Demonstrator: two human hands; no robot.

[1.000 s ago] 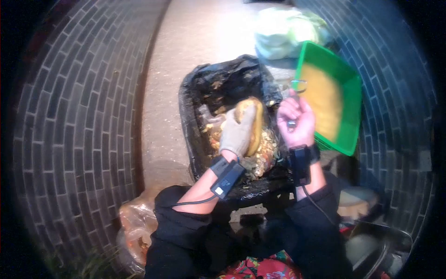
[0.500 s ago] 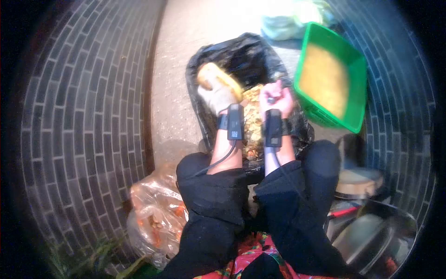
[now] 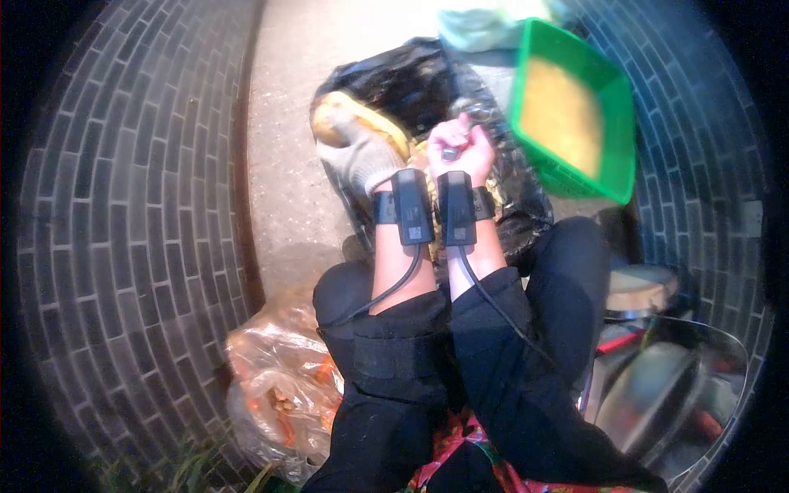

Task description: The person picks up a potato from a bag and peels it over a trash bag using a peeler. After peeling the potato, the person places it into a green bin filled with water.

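My left hand, in a pale knitted glove, is closed round a long yellow squash-like vegetable. The vegetable lies tilted over the left side of a black plastic bag. Bare and closed, my right hand grips a small tool with a dark metallic end; its blade and kind are hidden. Beneath my wrists, yellowish peelings or slices lie on the black bag, partly covered by my arms.
A green crate with blurred yellow contents stands at the right. Beside my left leg is a clear plastic bag with orange bits. At lower right are a round wooden-looking block and a metal basin. Brick walls flank both sides.
In the view, both hands, the bag and the crate have shifted left and up, partly as the camera moved. My forearms are closer together, and my right hand covers more of the peelings.
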